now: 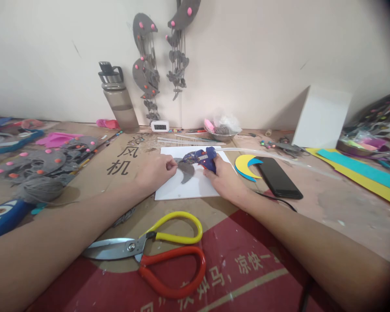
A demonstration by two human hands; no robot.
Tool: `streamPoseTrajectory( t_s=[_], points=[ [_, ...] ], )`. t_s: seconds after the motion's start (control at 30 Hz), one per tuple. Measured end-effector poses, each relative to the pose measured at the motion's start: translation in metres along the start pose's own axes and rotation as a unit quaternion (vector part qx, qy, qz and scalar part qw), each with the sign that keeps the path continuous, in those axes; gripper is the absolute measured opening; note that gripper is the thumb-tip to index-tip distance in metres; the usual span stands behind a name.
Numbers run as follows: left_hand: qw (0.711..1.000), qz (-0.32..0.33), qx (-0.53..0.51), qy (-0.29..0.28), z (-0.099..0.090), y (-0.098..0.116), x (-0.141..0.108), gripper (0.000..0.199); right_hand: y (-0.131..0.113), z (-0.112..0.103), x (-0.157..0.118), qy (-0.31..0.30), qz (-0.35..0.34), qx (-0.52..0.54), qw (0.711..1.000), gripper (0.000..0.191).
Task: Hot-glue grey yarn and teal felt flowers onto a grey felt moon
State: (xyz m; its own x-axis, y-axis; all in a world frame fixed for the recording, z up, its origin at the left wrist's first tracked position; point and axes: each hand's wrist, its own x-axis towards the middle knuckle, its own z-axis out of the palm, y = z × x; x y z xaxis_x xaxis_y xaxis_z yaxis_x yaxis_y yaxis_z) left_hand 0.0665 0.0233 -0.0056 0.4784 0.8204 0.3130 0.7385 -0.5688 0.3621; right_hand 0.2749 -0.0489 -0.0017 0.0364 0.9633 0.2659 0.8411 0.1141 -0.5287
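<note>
- The left hand (pixel 156 173) pinches thumb and forefinger together at the tip of a grey crescent (pixel 187 173), which lies on a white sheet (pixel 168 190) at the center of the bench.
- The right hand (pixel 225 177) wraps around a blue glue gun (pixel 207 158), its nozzle over the crescent's upper end and hiding part of it.
- A long, clear glue stick (pixel 263 151) trails from the gun's back, crossing in front of a yellow crescent (pixel 241 164) and the top of a phone (pixel 278 178).
- Open scissors (pixel 143 245), one handle yellow and one red, fill the space between the forearms, on printed cardboard (pixel 221 242).
- A dark cord (pixel 276 197) runs below the phone, partly behind the right forearm.
- Grey yarn (pixel 39 187) and dotted felt pieces (pixel 35 162) crowd the left side.
- Along the wall stand a bottle (pixel 120 102), a small clock (pixel 160 126), a filled bowl (pixel 216 137) and a white board (pixel 322 117).
- Grey ornaments (pixel 145 71) hang above.
</note>
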Motion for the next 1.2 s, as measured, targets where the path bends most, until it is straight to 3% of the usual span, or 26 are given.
streamPoseTrajectory(
  t_s=[1.2],
  points=[
    [1.000, -0.001, 0.002, 0.014, 0.0020, -0.0024, -0.0001, 0.018, -0.0013, -0.0006, -0.0008, 0.018, 0.008, -0.027, 0.999, 0.039]
  ],
)
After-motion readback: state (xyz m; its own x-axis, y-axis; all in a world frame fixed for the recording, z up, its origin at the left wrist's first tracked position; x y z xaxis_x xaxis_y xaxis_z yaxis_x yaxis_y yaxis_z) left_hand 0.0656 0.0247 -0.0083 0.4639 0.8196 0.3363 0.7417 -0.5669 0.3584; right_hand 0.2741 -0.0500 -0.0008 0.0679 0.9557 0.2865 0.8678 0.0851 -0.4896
